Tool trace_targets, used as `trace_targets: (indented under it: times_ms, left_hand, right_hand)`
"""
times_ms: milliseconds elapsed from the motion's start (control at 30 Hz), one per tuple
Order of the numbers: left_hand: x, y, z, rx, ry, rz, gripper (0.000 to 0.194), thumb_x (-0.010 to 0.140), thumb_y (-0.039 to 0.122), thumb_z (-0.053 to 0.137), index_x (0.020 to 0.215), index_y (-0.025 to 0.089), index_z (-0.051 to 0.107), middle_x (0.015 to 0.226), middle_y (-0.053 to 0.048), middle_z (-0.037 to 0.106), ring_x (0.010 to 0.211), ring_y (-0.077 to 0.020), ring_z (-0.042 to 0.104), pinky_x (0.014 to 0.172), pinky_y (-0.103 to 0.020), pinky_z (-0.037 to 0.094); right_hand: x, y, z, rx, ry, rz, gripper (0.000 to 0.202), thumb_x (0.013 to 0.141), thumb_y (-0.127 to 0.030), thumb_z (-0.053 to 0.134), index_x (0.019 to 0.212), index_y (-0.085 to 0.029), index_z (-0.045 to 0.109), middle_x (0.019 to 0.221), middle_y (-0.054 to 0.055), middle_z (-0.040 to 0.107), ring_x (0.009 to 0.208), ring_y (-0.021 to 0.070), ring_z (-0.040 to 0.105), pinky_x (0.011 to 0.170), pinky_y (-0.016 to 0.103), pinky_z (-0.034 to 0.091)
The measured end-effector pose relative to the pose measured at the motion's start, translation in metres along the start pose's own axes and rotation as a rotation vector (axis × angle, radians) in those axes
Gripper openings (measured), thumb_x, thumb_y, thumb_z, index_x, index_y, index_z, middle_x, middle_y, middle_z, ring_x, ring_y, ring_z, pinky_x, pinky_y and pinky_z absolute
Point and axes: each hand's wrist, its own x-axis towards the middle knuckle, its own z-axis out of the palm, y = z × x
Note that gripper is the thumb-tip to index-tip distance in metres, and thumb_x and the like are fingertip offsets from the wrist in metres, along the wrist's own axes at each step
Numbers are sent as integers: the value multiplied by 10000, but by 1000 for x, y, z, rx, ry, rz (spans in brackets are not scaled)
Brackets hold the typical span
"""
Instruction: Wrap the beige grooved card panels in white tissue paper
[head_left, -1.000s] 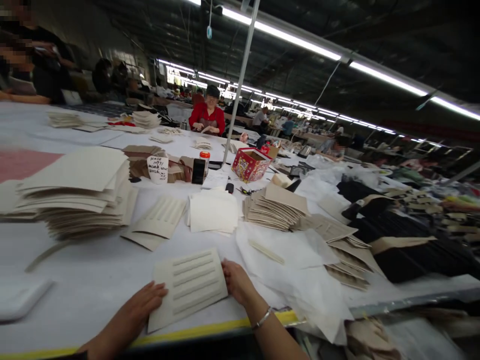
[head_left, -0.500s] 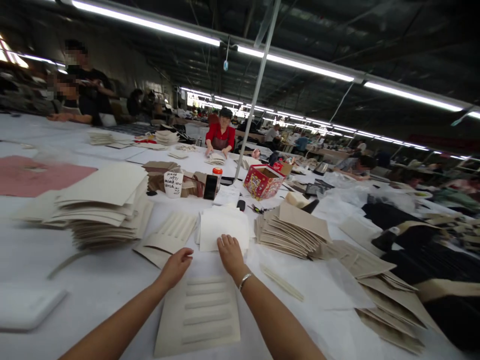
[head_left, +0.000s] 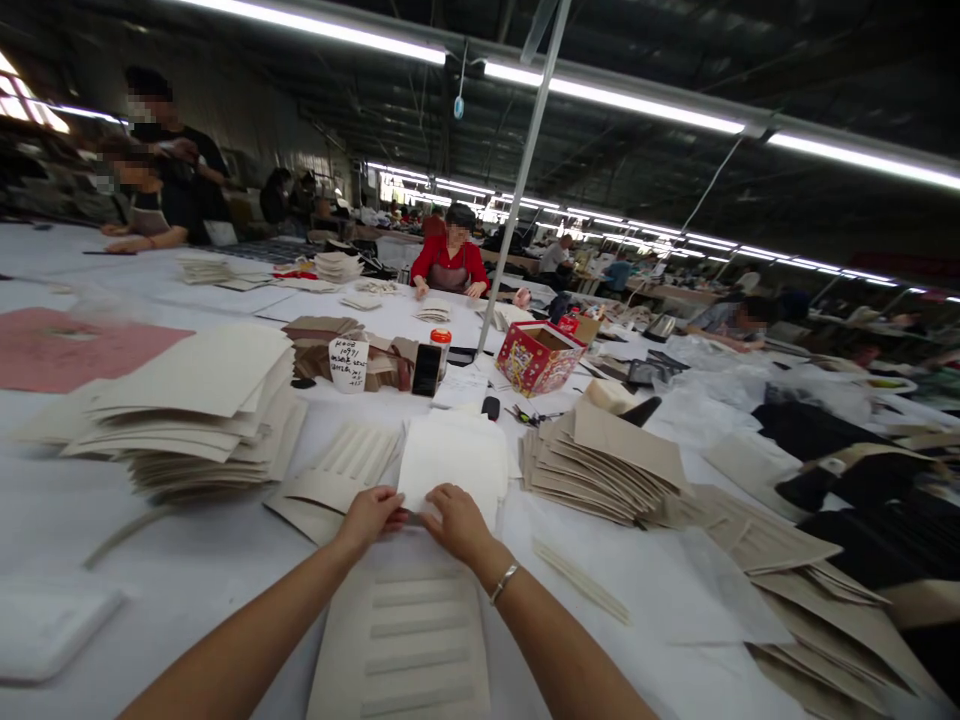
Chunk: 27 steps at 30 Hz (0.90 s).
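Note:
A stack of white sheets (head_left: 454, 450) lies in front of me. My left hand (head_left: 373, 516) is closed at the near left corner of the top sheet, fingertips and thumb pinched on its edge. My right hand (head_left: 459, 522), with a bracelet at the wrist, has its fingers bent on the same near edge, thumb beside the left fingertips. Directly below my hands lies a cream panel (head_left: 420, 640) with several raised parallel strips. Left of the stack, another striped panel (head_left: 352, 455) rests on more pieces. Thin pale strips (head_left: 581, 578) lie to the right.
Tall piles of beige panels stand left (head_left: 202, 400) and right (head_left: 600, 460). Beyond are a phone (head_left: 426, 370), a red box (head_left: 538, 358), pliers (head_left: 525, 414) and a metal pole (head_left: 517, 200). A co-worker in red (head_left: 450, 262) sits across the table.
My left hand has moved forward and right to the white stack's near edge and closed there. My right hand has drawn back from lying on the sheet to its near edge, fingers bending.

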Motion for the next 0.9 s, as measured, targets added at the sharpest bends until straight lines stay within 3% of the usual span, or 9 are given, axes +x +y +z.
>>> trace_targets:
  times_ms: [167,267,367,533,667,767,900]
  left_hand:
    - [-31,-2,1,101,-71,147,208,643,232,529,813,178,635,711,4,663,742,-190,625,698,-284,499]
    - [-45,-4,0,262,-108,330,368,610,111,432,906,187,637,864,-12,679,838,-188,614,773,-285,478]
    - [-50,-8,-2,319,-106,378,481,595,67,370,998,183,604,984,-34,662,874,-175,614,801,-293,476]
    - [-49,-13,-2,322,-111,357,535,598,52,365,1074,192,568,1065,-43,638,900,-173,613,804,-308,481]
    - [-58,-3,-3,188,-135,250,480,621,94,415,1062,182,585,1030,-49,652,913,-191,613,769,-310,493]
    - [-68,8,-4,50,-137,96,316,701,258,505,981,161,615,930,-59,674,913,-210,619,726,-300,501]
    - [-73,14,-10,-22,-105,8,361,672,455,586,831,131,611,717,-48,674,745,-201,656,654,-288,520]
  right_hand:
    - [-1,-29,14,492,-55,252,111,749,-227,554,718,-154,631,687,16,622,649,120,558,628,215,422]
    - [0,-38,23,698,-80,356,87,693,-159,543,636,-148,609,601,-1,608,589,112,552,562,198,415]
    - [0,-42,25,794,-51,392,108,673,-152,522,600,-149,600,568,-5,598,559,110,541,536,196,414]
    - [0,-46,24,815,-30,423,124,649,-155,506,563,-150,596,540,-9,588,535,107,531,517,195,413]
    - [-1,-50,20,840,-21,445,113,622,-160,504,562,-151,599,535,-12,583,533,110,530,515,202,416]
    - [-3,-56,14,949,-59,477,83,592,-167,514,560,-153,590,513,-23,565,522,111,523,526,216,429]
    - [-9,-65,-1,1138,-167,493,48,554,-180,531,531,-147,557,458,-41,519,475,95,493,528,223,425]
